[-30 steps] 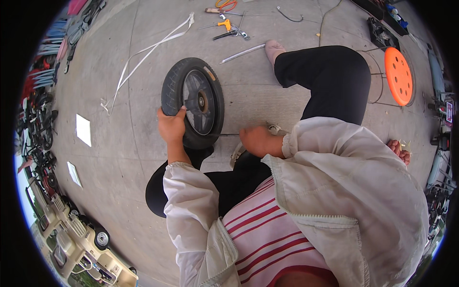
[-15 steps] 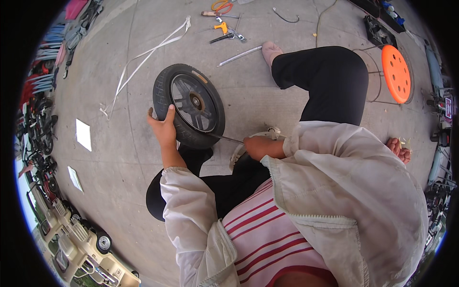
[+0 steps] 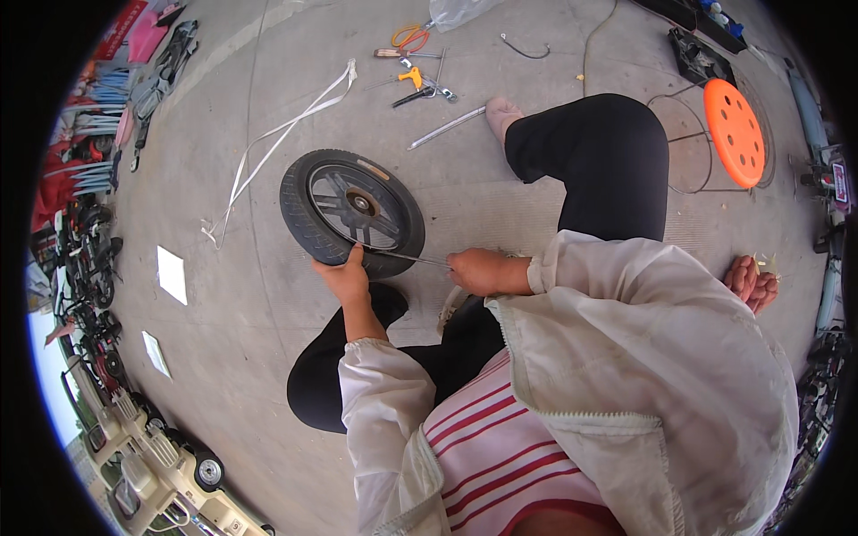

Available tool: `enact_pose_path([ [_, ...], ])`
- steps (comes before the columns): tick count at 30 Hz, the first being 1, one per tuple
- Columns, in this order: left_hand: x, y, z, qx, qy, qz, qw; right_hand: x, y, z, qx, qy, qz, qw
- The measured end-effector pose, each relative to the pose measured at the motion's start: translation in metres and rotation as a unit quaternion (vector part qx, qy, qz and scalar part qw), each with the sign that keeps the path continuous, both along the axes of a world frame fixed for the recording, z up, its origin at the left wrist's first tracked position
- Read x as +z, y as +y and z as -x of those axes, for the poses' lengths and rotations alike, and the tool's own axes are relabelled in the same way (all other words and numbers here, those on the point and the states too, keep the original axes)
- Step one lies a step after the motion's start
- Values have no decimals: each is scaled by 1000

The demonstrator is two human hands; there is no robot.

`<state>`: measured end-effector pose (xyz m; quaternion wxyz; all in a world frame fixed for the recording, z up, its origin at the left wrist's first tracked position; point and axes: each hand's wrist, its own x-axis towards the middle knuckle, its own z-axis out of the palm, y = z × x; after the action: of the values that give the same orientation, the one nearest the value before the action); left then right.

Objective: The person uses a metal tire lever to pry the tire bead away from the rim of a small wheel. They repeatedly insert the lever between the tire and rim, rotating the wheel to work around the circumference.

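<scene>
A small wheel with a black tyre (image 3: 302, 211) and dark spoked rim (image 3: 349, 198) leans tilted on the floor in front of me. My left hand (image 3: 344, 279) grips the tyre's near edge, thumb up at the rim beside a thin metal lever (image 3: 420, 259). My right hand (image 3: 487, 272) is closed round the lever's right end. The lever runs left from it to the rim's near edge; its tip is hard to make out by my left thumb. My knees, in black trousers, are on either side.
Beyond the wheel lie hand tools (image 3: 418, 76), a metal bar (image 3: 447, 128), a white strap (image 3: 286, 134) and a curved dark hose (image 3: 525, 52). An orange stool (image 3: 735, 134) stands at right, near an open black toolbox (image 3: 700, 58). White sheets (image 3: 172, 275) lie at left.
My left hand has slid from the tyre's left side to its near edge, by the lever. The wheel has tilted further back, its face turned more upward. My right hand still holds the lever.
</scene>
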<state>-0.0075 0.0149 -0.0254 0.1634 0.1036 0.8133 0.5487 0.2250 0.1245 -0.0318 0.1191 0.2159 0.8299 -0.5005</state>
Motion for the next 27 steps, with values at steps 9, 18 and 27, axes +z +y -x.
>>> enact_pose_path([
  [9, 45, 8, -14, -71, 58, 127, 988, 32, 32, 6, 93, 20, 39, 995],
  [18, 40, 27, 1, 5, 77, 171, 982, -7, 23, 6, 79, -27, 72, 994],
  [27, 36, 24, 4, -4, 126, 212, 969, -56, 26, 10, -12, -92, -43, 995],
])
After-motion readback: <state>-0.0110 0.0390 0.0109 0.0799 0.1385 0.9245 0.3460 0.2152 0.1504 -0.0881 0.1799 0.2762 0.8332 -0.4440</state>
